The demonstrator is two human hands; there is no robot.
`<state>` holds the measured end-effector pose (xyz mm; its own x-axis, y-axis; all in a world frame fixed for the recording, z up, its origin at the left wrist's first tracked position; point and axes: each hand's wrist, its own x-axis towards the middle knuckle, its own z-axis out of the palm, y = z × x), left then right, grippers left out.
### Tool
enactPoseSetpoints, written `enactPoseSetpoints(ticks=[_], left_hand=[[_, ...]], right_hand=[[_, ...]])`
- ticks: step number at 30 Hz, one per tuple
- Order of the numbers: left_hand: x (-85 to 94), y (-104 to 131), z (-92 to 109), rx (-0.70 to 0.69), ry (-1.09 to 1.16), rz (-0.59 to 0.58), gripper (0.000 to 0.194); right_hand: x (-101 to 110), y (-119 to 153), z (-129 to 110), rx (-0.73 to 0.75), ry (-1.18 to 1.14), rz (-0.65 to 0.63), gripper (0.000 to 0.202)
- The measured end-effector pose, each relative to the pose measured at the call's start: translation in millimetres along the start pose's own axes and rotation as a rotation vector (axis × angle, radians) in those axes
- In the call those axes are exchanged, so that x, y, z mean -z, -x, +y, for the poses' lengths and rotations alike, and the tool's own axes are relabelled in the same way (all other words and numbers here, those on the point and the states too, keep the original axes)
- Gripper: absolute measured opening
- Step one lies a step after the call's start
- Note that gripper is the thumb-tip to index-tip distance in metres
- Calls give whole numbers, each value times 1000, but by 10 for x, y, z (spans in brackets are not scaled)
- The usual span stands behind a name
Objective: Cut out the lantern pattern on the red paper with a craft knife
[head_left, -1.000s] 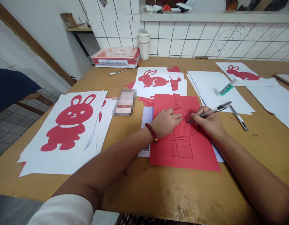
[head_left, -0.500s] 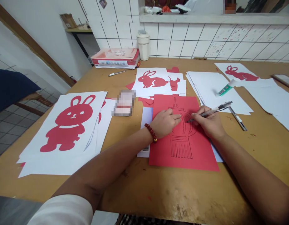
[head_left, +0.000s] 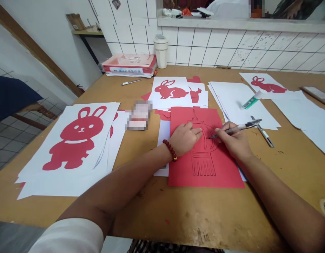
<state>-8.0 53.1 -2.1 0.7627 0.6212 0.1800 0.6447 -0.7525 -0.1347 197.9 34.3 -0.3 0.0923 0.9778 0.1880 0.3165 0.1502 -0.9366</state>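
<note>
A sheet of red paper (head_left: 178, 175) bears a lantern drawn in dark lines, with a fringe at its lower end. My left hand (head_left: 185, 138) lies flat on the sheet's left half, fingers stretched across the lantern's body; a beaded bracelet (head_left: 170, 149) circles that wrist. In my right hand (head_left: 234, 140) is a pen (head_left: 241, 127), gripped between thumb and fingers, its tip at the lantern's body just right of my left fingertips. White and bluish paper (head_left: 164, 135) shows from beneath the red sheet.
Red rabbit cutouts on white sheets lie left (head_left: 77, 140), behind (head_left: 170, 92) and far right (head_left: 269, 85). A glue stick (head_left: 251, 101) and a utility knife (head_left: 263, 132) are right of my pen. A white cup (head_left: 160, 52) and stacked paper packs (head_left: 129, 65) stand by the wall.
The pen tip has shifted slightly left and down on the drawing with my right hand. My left hand stays nearly in place. The whole view has shifted a little.
</note>
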Motion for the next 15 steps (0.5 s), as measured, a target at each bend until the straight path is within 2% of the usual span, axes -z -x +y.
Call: enactPoseSetpoints(ticks=[15], left_hand=[[26,5,-7,9,41,-13,31]], right_hand=[[-14,-4,20,11,46,-59,32]])
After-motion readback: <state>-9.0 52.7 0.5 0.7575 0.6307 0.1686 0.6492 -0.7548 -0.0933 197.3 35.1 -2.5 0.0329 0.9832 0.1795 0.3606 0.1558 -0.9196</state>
